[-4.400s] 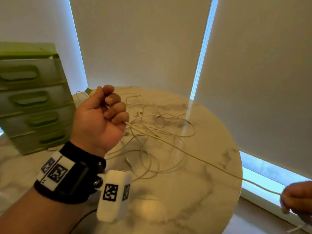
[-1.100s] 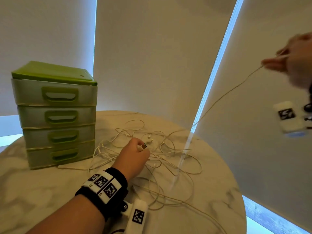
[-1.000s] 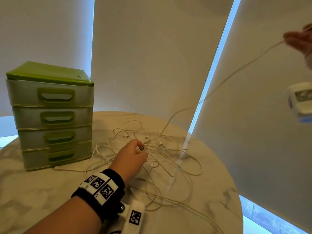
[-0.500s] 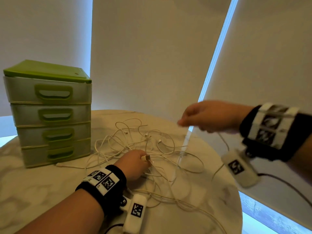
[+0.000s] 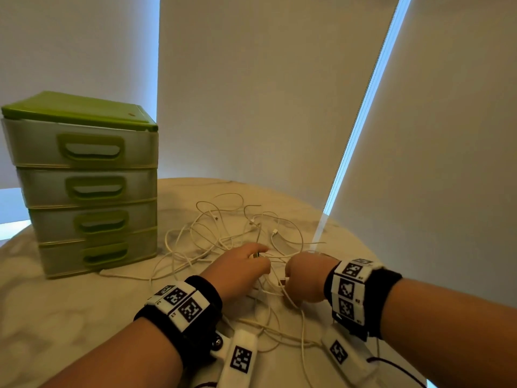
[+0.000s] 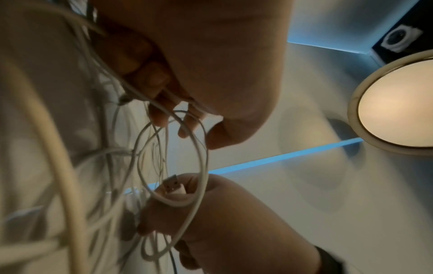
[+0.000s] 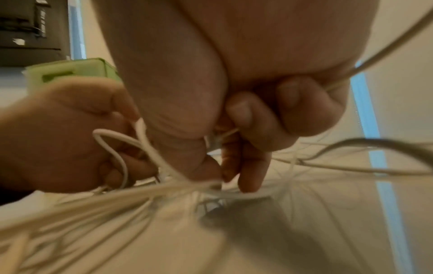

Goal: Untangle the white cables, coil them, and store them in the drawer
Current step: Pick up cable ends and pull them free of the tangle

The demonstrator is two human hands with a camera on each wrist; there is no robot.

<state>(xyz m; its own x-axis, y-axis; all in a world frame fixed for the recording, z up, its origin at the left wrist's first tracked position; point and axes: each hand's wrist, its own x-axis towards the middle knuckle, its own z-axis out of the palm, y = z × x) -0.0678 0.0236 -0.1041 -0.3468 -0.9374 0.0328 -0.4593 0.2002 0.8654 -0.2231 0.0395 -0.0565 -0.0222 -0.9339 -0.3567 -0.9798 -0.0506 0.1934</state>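
Both hands are working low over the tangle of white cables (image 5: 229, 233) lying on the desk (image 5: 70, 309) beside the green drawer unit (image 5: 84, 186). The left hand (image 5: 237, 268) is curling its fingers round cable strands, and the right hand (image 5: 305, 275) is pinching a cable between thumb and fingers (image 7: 248, 166).

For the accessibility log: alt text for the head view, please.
Both hands work a tangle of white cables on a round marble table: the left hand grips strands, the right hand pinches strands beside it. A green four-drawer organizer, drawers closed, stands at the left.
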